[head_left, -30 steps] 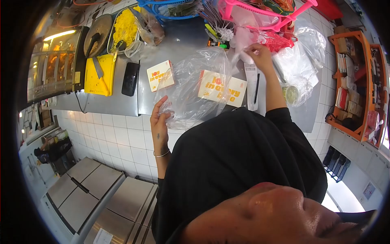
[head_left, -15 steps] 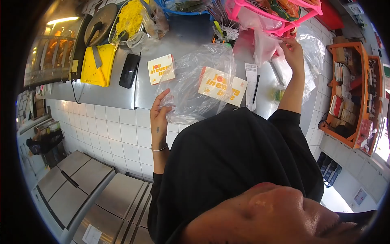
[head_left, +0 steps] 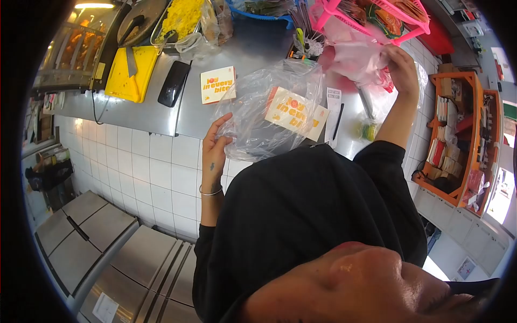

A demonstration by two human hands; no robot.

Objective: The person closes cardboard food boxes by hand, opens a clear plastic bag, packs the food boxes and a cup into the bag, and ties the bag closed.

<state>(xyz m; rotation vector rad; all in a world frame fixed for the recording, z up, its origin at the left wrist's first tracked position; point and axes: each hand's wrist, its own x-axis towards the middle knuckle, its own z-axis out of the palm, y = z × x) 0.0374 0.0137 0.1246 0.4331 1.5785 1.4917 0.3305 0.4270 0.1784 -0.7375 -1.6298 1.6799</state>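
My left hand (head_left: 214, 148) is closed on the near left edge of a clear plastic bag (head_left: 250, 116), thumb and fingers pinching the film. The bag lies loosely over part of a white box (head_left: 296, 116) with orange and yellow lettering. A second such box (head_left: 218, 85) sits to the left, outside the bag. Farther right, my right hand (head_left: 403, 67) grips a pinkish translucent plastic bag (head_left: 361, 51) beside the pink basket (head_left: 396, 35); its fingertips are partly hidden.
On the steel counter (head_left: 199, 121) lie a phone (head_left: 174, 83), a yellow cutting board (head_left: 145, 62) with a knife (head_left: 131, 63), a receipt (head_left: 333, 105) and a pen (head_left: 338, 121). A tray of yellow rice (head_left: 183, 19) stands at the back left. An orange shelf (head_left: 455, 134) is on the right.
My right hand has moved slightly right, and the pinkish bag now spreads wider below the basket. My left hand stays at the clear bag's edge. The whole view has shifted a little.
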